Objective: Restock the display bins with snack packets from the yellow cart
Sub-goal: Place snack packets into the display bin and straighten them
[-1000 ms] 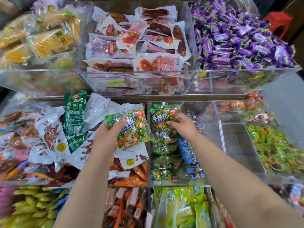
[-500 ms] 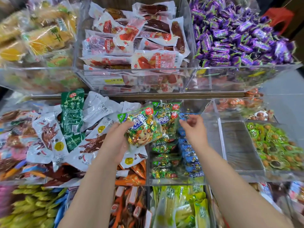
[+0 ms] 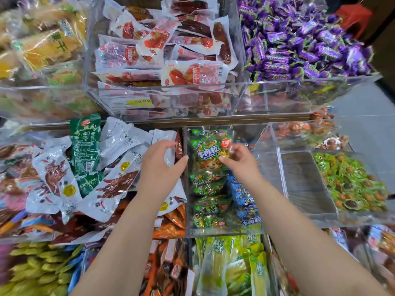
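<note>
Head view: the right hand pinches the right edge of a green snack packet, thumb below and fingertips curled over the top corner. The packet lies directly left of that grip, at the far end of the clear bin. It faces up, with its header edge toward the back wall, so its long axis seems to run away from the person.

Nearer than the grip, a row of matching green packets fills the bin's left half. Blue packets sit under the right wrist.

The left hand hangs open, fingers spread and holding nothing. It is just left of the bin's left wall, above the white chicken-feet packets. The right hand is the nearer one and the only one in contact, so seating the packet probably falls to it. The yellow cart is out of sight.
</note>
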